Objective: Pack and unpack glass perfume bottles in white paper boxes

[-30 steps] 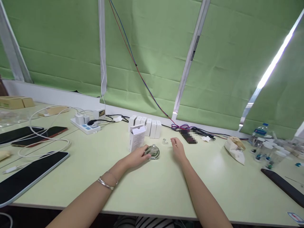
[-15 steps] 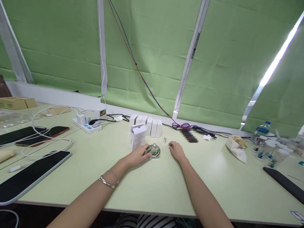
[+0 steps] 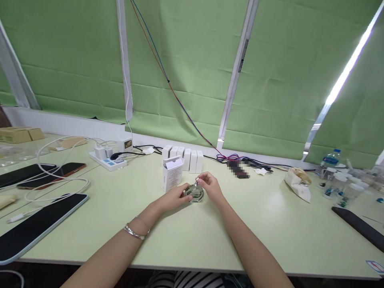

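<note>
Your left hand [image 3: 174,197] cups the round glass bottle [image 3: 194,194] on the table [image 3: 210,236], fingers curled against its left side; your right hand [image 3: 210,185] pinches a small cap [image 3: 197,180] at the bottle's top, beside the open white box [image 3: 172,175]

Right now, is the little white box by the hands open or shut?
Open. The white box stands upright with its top flap lifted, just behind the left hand.

Bright, even daylight through green blinds [image 3: 186,72] (glaring gap at right), edges warped.
</note>
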The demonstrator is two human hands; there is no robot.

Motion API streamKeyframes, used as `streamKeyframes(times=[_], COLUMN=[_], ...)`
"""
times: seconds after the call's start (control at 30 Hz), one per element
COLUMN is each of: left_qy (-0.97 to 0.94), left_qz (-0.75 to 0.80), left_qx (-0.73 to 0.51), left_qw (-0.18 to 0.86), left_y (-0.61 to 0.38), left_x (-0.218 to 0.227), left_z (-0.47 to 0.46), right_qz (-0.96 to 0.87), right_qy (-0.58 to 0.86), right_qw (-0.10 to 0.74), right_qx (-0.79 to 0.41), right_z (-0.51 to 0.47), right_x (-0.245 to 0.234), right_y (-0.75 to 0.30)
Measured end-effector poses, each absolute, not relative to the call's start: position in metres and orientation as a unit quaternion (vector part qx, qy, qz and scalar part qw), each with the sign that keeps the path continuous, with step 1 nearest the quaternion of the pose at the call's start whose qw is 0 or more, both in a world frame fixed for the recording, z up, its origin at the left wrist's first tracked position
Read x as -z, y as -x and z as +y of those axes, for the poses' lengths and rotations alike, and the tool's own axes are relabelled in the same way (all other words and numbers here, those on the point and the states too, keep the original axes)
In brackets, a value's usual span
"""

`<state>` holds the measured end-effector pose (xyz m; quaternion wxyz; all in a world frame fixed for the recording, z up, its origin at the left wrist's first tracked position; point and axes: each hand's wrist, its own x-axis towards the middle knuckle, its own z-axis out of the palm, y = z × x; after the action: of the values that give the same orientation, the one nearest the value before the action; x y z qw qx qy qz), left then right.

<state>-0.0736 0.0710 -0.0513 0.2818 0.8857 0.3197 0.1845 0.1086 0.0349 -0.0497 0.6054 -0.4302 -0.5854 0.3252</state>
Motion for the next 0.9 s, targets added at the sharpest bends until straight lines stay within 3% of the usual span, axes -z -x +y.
streamKeyframes(times=[0.4,0.9], left_qy=[-0.887,-0.893], left_qz=[0.316,0.300], left_qx=[-0.178,-0.193], left_qw=[0.287,0.274], left_y=[0.074,0.072], left_x=[0.048,0.047], left_z=[0.068,0.064], right_qz=[-0.445,-0.379], right_qy=[0.347,0.339], right_qw=[0.639,0.635], right_qx=[-0.523,-0.582], right_z=[0.031,0.029], right_x=[0.053,0.054], right_y=[-0.103,-0.102])
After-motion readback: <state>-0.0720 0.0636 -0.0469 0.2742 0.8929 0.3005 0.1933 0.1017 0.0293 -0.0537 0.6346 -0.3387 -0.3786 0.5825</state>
